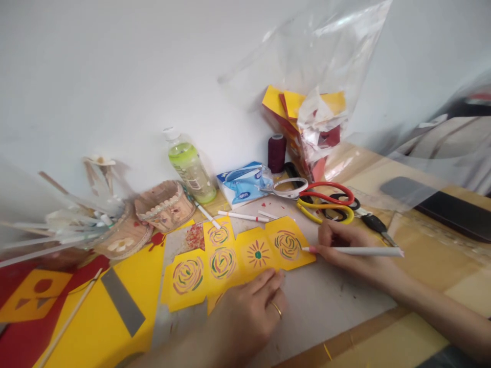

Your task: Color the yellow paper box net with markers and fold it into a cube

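A cut-out yellow paper box shape (246, 238) lies flat on a grey board (318, 296). Its panels carry swirled rings in pink and green and one sunburst with a green centre. My left hand (255, 306), with a ring on one finger, rests on the lower edge of the paper, fingers laid down on it and covering part of a panel. My right hand (353, 250) is closed around a white felt-tip pen (364, 251) with a pink end. The pen's tip touches, or nearly touches, the right side of the rightmost swirl.
Behind the paper lie white pens (243, 216), scissors with red and yellow handles (326, 197), a tissue pack (243, 184), a thread spool (276, 153) and a green drink bottle (192, 171). Decorated baskets (164, 207) stand left. A grey strip (123, 301) lies on yellow sheet. A phone (456, 214) sits right.
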The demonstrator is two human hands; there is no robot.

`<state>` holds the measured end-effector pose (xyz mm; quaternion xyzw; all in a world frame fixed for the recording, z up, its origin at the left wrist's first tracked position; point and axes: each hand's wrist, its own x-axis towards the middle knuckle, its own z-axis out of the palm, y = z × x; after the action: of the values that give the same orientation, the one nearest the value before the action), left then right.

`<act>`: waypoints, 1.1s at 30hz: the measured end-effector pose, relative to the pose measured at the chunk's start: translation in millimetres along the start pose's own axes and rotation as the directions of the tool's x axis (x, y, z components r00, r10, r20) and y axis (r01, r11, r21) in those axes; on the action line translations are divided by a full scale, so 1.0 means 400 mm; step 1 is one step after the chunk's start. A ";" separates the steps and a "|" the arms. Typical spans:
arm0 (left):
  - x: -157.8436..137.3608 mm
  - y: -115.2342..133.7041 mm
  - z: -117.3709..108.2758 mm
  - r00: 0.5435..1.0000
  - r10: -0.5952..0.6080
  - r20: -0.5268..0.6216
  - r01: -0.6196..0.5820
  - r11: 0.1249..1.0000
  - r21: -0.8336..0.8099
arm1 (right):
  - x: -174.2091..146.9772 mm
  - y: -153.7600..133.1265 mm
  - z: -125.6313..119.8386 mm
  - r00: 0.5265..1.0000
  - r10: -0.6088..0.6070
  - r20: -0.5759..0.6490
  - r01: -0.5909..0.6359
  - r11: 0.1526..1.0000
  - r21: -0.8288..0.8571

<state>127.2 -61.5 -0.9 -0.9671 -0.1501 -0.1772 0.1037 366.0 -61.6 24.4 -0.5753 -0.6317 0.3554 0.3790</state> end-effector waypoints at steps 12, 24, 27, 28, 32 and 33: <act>0.020 -0.003 0.001 0.990 -0.018 -0.142 0.017 1.000 -0.005 | -0.012 0.035 0.008 0.996 -0.018 0.086 0.022 0.999 -0.048; 0.024 -0.001 0.004 0.985 -0.031 -0.172 0.028 0.999 -0.021 | -0.017 0.033 0.009 0.995 -0.004 0.096 0.011 0.998 -0.070; 0.026 -0.002 0.006 0.981 -0.019 -0.193 0.019 1.000 -0.003 | -0.016 0.030 0.009 0.998 -0.015 0.069 0.021 0.996 -0.084; 0.027 -0.003 0.007 0.981 -0.012 -0.192 0.013 1.000 0.004 | -0.016 0.029 0.009 0.997 -0.018 0.072 0.024 0.996 -0.090; 0.027 -0.005 0.009 0.983 -0.001 -0.181 0.003 1.000 0.010 | -0.015 0.028 0.009 0.999 -0.005 0.038 0.009 0.995 -0.102; 0.027 -0.005 0.010 0.982 -0.005 -0.186 0.007 1.000 0.008 | -0.015 0.028 0.009 0.999 -0.005 0.036 0.009 0.995 -0.100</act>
<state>137.3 -56.0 -0.3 -0.9454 -0.1434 -0.2666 0.1207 368.1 -66.5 12.4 -0.5851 -0.6574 0.3319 0.3397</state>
